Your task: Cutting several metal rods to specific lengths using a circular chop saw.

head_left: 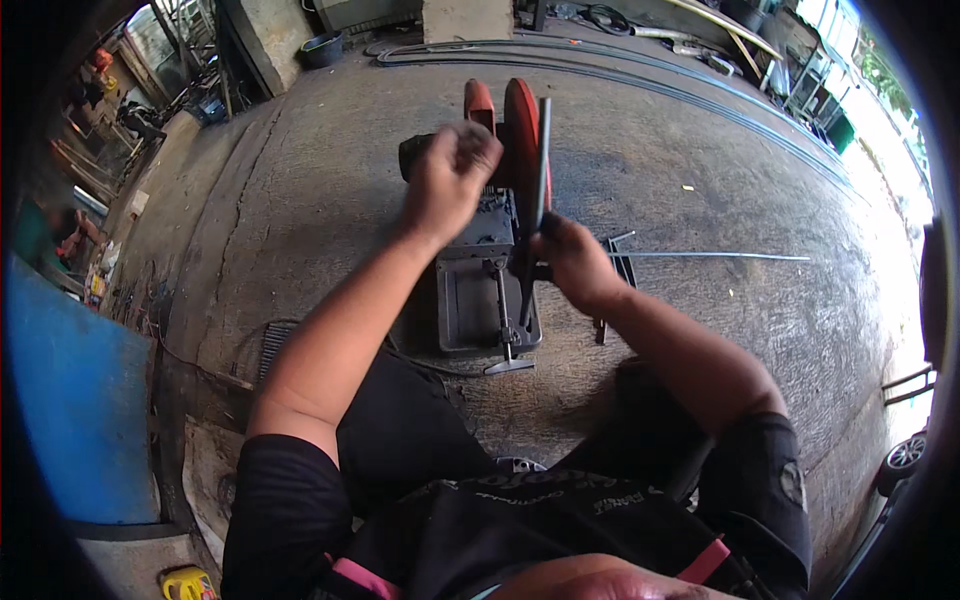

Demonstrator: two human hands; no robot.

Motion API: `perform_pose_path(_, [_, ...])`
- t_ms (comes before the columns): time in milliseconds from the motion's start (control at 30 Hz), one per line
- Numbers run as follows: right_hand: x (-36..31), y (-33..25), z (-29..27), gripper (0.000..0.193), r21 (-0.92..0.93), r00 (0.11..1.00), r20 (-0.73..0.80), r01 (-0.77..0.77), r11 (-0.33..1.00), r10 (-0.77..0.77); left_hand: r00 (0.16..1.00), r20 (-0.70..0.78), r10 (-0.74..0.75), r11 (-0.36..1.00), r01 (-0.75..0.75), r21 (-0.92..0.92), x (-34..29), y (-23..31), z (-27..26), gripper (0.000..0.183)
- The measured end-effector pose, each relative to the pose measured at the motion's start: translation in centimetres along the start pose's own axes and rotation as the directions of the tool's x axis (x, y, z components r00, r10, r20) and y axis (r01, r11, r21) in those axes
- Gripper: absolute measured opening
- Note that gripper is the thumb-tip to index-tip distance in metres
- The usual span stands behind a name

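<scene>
A cut-off saw [490, 225] with a red blade guard [522, 130] and a grey base stands on the floor in front of me. My left hand [455, 180] is raised over the saw, near its red handle [480, 103]. Its fingers are curled, and what they may hold is hidden. My right hand [575, 262], on the saw's right side, is closed around a thin grey metal rod [544, 150]. The rod runs up beside the guard, and its lower end comes down over the base. A clamp screw with a T-shaped handle [509, 367] sticks out toward me.
Another thin rod [710, 255] stretches right from a small dark stand [622, 262]. Long bent metal bars [600, 62] lie along the far floor. A dark bucket [321, 50] stands far left. At left are a blue panel [75, 400] and a blurred person [75, 232].
</scene>
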State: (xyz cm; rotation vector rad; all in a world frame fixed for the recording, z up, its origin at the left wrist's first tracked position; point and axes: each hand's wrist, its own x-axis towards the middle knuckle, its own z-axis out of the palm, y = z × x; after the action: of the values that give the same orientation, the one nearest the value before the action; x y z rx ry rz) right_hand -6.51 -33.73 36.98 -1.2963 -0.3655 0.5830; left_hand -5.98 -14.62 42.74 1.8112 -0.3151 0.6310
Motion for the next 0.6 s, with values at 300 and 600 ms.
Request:
perform_pose_path(300, [-2.4, 5.5, -10.6, 0.019, 0.236, 0.893, -0.249, -0.319, 0.918, 0.374, 0.985, -0.122, -0.124, 0.961, 0.15, 0.233, 13.9, -4.0, -1.0, 0.044])
perform_pose_path(600, [2.9, 21.9, -13.1, 0.039, 0.491, 0.851, -0.209, -0.336, 0.804, 0.483, 0.597, 0.366, -0.714, 0.581, 0.797, -0.166, 15.4, -9.9, -0.3, 0.033])
